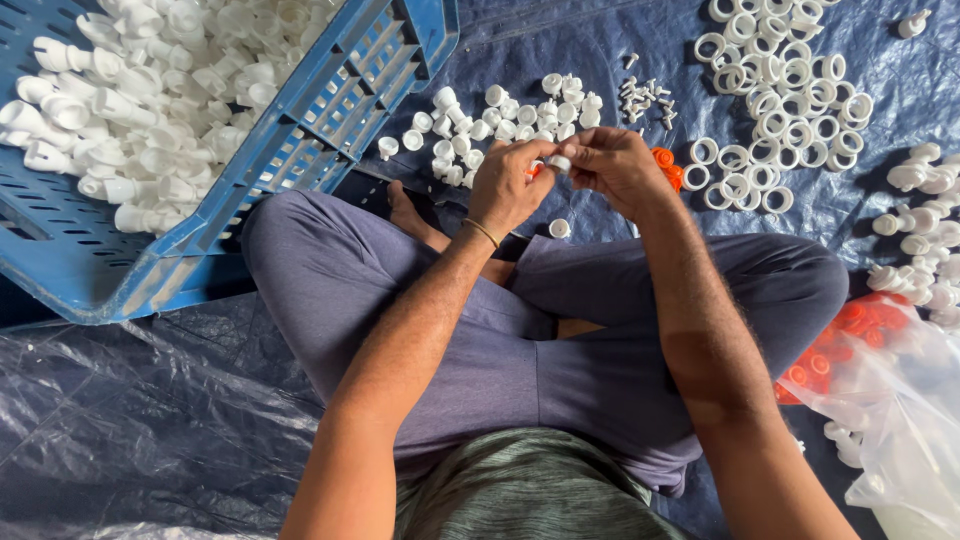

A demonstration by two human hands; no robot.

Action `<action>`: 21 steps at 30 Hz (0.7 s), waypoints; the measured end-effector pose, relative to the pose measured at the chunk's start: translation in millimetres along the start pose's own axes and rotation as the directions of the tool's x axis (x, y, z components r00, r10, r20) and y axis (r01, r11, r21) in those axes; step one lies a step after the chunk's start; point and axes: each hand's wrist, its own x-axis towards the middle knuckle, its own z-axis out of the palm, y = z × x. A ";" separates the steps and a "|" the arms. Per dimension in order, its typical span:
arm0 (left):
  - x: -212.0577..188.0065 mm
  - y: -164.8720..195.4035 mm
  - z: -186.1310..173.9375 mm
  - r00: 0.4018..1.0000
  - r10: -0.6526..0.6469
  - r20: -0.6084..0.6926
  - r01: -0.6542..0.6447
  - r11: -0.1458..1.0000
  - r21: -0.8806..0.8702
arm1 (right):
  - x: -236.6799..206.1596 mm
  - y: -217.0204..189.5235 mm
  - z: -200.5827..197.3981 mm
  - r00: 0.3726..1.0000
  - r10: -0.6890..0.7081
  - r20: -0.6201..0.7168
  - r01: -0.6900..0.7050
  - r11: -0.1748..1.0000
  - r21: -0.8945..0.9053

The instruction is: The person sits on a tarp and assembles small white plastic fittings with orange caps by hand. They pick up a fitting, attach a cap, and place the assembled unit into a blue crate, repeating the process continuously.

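I sit cross-legged on a dark blue plastic sheet (150,420). My left hand (510,185) and my right hand (615,165) meet in front of my knees, both pinching one small white plastic piece (558,162). A bit of orange shows between the fingers of my left hand. Just beyond my hands lies a heap of small white caps (500,120). One loose white cap (559,228) rests on the sheet below my hands. Some orange caps (668,168) lie right behind my right hand.
A blue slatted crate (330,110) full of white plastic fittings stands tilted at the left. White rings (780,90) spread at the far right, small white pins (645,98) near them. White fittings (920,230) and a clear bag with orange caps (850,340) lie at the right.
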 end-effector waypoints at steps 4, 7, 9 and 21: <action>-0.3 -4.0 3.7 0.980 -0.190 0.054 0.191 0.981 -0.020 | -1.8 -2.9 2.4 0.998 -0.029 -0.061 0.028 1.000 -0.012; 1.8 -13.0 6.3 0.963 -0.262 0.067 0.270 0.933 -0.239 | -2.7 -2.9 9.4 0.981 -0.155 -0.114 0.150 0.987 -0.051; 1.5 -19.0 8.3 0.973 -0.231 0.020 0.228 0.937 -0.265 | -3.6 -2.1 14.2 0.959 -0.256 -0.125 0.246 0.965 -0.089; -1.5 -16.7 8.4 0.954 -0.248 0.168 0.293 0.889 -0.352 | -10.6 0.4 32.0 0.795 -0.601 0.088 0.531 0.618 -0.580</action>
